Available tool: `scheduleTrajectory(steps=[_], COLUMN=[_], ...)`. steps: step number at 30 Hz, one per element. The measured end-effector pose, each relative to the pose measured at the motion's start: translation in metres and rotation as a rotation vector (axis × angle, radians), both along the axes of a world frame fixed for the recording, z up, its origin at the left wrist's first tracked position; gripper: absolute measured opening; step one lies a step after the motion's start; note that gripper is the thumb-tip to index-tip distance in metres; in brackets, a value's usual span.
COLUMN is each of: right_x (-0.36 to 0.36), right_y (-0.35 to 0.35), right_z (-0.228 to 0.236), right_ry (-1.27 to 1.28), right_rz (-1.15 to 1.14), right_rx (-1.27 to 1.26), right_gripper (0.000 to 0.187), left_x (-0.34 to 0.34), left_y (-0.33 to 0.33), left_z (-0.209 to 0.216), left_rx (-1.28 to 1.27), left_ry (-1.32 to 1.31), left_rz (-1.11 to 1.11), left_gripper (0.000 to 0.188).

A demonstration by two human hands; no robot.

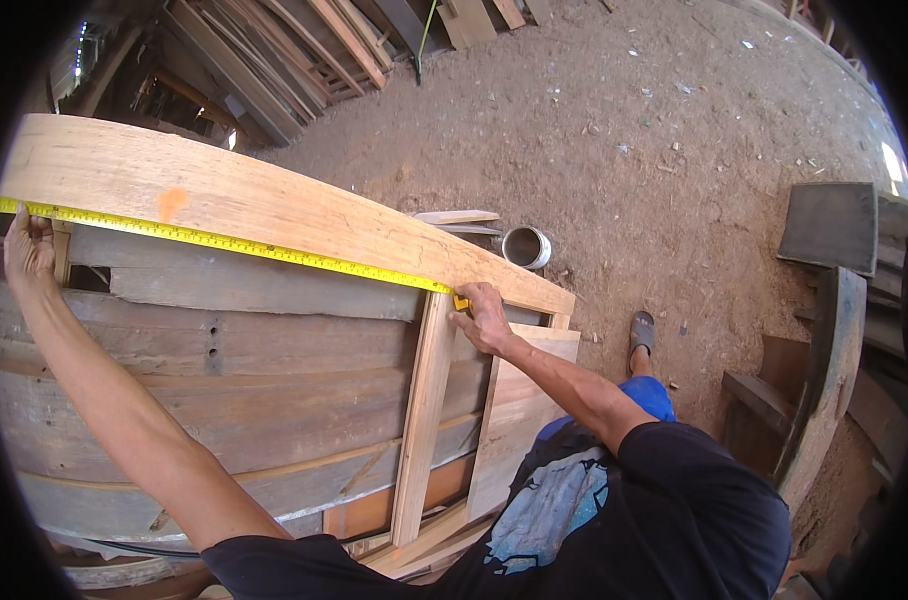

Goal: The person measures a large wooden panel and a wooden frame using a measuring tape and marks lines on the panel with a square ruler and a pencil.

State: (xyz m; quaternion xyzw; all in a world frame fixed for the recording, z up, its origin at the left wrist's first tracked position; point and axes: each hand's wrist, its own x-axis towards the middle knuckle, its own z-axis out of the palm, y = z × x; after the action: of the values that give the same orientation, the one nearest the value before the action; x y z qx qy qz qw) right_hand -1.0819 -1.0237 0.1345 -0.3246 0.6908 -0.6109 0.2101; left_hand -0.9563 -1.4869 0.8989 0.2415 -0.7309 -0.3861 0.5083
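A yellow tape measure [264, 250] is stretched along the near edge of a long pale wooden board [304, 220], which has an orange mark on its face. At the far left, my left hand [30, 250] pinches the tape close to its end against the board. My right hand [486, 318] is wrapped round the yellow and black tape case, mostly hidden by the fingers, where an upright wooden piece [423, 410] meets the board. A wider pale panel [524, 415] lies in the frame just right of that piece.
Weathered grey-brown planks [214, 350] form the bench under the frame. A white bucket [526, 247] stands on the dirt floor beyond the board. Timber stacks [274, 60] lean at the back left. A dark square panel [827, 225] and a thick beam [824, 370] are on the right.
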Motion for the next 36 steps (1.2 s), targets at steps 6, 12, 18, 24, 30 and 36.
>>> scheduleTrajectory(steps=[6,12,18,24,30,36], right_x=[-0.002,-0.003,-0.004,-0.007,-0.003,0.003], right_y=[0.000,0.001,0.002,0.003,0.002,0.001], right_z=[0.002,0.005,0.007,0.008,0.010,0.007], right_ry=[-0.021,-0.038,-0.053,-0.037,-0.028,-0.026], right_rz=[0.001,0.012,0.017,0.032,0.032,0.033], right_rx=[0.014,0.038,0.028,0.044,0.035,0.037], right_gripper=[0.049,0.048,0.046,0.045,0.045,0.047], left_x=[-0.005,-0.001,0.000,0.003,0.000,-0.017], left_y=[-0.003,-0.013,-0.022,-0.027,-0.015,0.014], left_z=[-0.004,0.001,0.005,0.003,0.003,-0.023], left_rx=[-0.018,0.001,-0.006,0.003,-0.002,-0.007], left_ry=[0.014,0.000,-0.001,-0.024,0.008,0.094], left_rz=[0.012,0.007,0.004,-0.058,-0.053,0.033], left_gripper=[0.014,0.013,0.013,0.017,0.016,0.011])
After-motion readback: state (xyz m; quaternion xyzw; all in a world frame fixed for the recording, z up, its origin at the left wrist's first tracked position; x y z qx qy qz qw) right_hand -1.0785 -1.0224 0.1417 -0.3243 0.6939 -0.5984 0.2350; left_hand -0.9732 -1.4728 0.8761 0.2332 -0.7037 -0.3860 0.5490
